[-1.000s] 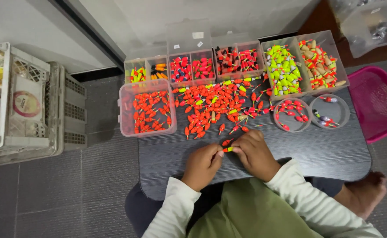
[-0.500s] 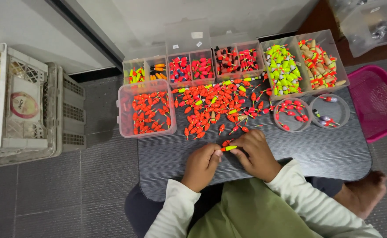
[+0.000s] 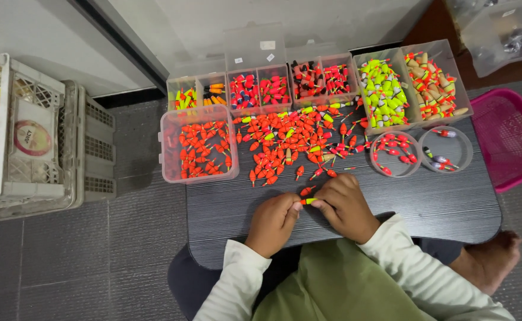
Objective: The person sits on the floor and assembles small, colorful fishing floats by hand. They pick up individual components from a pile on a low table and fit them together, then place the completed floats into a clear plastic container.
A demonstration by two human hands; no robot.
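Fishing float point(image 3: 309, 201), small, yellow-orange, pinched between fingers of left hand point(image 3: 273, 223) and right hand point(image 3: 347, 205) near table point(image 3: 451, 208) front edge. White round-labelled crate point(image 3: 29, 139) left of table; clear boxes point(image 3: 261, 89) along back edge.

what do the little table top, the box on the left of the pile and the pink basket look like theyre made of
Table top: probably laminate or wood, matt dark with fine grain lines. Box: clear plastic, since its contents show through the walls. Pink basket: moulded plastic, judging by its mesh pattern.

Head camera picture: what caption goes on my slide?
Both hands, left hand and right hand, pinch one float beside a float pile.
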